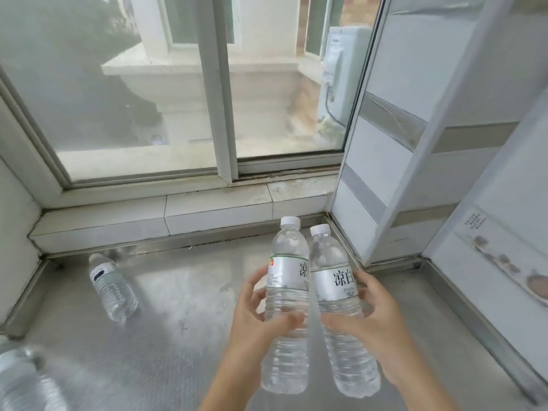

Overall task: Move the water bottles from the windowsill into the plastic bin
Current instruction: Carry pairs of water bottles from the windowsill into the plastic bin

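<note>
Two clear water bottles with white caps and silver labels are held side by side above the metal windowsill. My left hand grips the left bottle around its middle. My right hand grips the right bottle the same way. A third bottle stands on the sill at the left, near the tiled ledge. A fourth bottle, blurred, shows at the bottom left corner. The plastic bin is out of view.
A sliding window with a white frame rises behind the white tiled ledge. White tiled walls close the sill on the left and on the right. A raised metal rim runs along the sill's right side.
</note>
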`<state>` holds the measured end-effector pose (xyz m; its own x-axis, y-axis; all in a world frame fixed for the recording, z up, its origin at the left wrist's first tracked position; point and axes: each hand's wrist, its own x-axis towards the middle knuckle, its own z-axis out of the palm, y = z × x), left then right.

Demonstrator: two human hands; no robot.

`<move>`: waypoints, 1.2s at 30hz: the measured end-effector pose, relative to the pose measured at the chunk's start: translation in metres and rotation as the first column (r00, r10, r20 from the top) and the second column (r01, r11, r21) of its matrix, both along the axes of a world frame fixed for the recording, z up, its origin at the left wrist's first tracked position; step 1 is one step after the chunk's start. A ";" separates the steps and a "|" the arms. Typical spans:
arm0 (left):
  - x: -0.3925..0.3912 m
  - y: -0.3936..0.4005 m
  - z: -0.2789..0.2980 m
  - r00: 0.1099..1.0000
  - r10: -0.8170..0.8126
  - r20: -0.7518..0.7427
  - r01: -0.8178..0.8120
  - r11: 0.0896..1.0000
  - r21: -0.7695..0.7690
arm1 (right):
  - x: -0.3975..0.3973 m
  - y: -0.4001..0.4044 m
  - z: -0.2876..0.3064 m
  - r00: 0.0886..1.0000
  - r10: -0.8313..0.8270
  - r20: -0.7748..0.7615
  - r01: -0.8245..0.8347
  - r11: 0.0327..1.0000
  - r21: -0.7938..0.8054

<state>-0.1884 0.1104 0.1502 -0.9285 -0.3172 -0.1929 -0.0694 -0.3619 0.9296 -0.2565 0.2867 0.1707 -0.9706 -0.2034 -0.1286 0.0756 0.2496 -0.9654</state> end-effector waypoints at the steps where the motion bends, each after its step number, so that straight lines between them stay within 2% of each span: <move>1: 0.007 0.005 0.000 1.000 -0.020 0.001 0.020 1.000 0.012 | 0.012 0.006 0.000 1.000 -0.023 0.006 0.023 1.000 -0.003; 6: 0.034 0.028 0.005 0.995 -0.101 -0.003 0.101 0.995 0.029 | 0.064 0.040 0.006 0.989 -0.149 0.005 0.149 0.988 -0.042; 12: 0.056 0.074 0.019 0.965 -0.259 -0.050 0.258 0.966 -0.026 | 0.124 0.093 0.021 0.939 -0.342 -0.021 0.339 0.937 -0.083; 20: 0.097 0.176 0.024 0.855 -0.507 -0.108 0.501 0.862 -0.077 | 0.224 0.189 0.032 0.821 -0.570 -0.031 0.562 0.817 -0.132; 28: 0.188 0.302 0.015 0.664 -0.741 -0.101 0.740 0.670 -0.054 | 0.363 0.297 0.024 0.654 -0.756 0.014 0.747 0.644 -0.166; 33: 0.262 0.387 0.009 0.510 -0.856 -0.083 0.854 0.515 -0.072 | 0.467 0.360 0.017 0.501 -0.864 0.042 0.856 0.488 -0.173; 36: 0.302 0.436 0.005 0.413 -0.908 -0.075 0.909 0.416 -0.029 | 0.527 0.391 0.016 0.382 -0.923 0.048 0.911 0.368 -0.185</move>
<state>0.1134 0.5466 0.1548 -0.6827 0.7218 -0.1139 -0.3047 -0.1394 0.9422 0.2706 0.6774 0.1866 -0.5758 0.8064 -0.1350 0.1085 -0.0883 -0.9902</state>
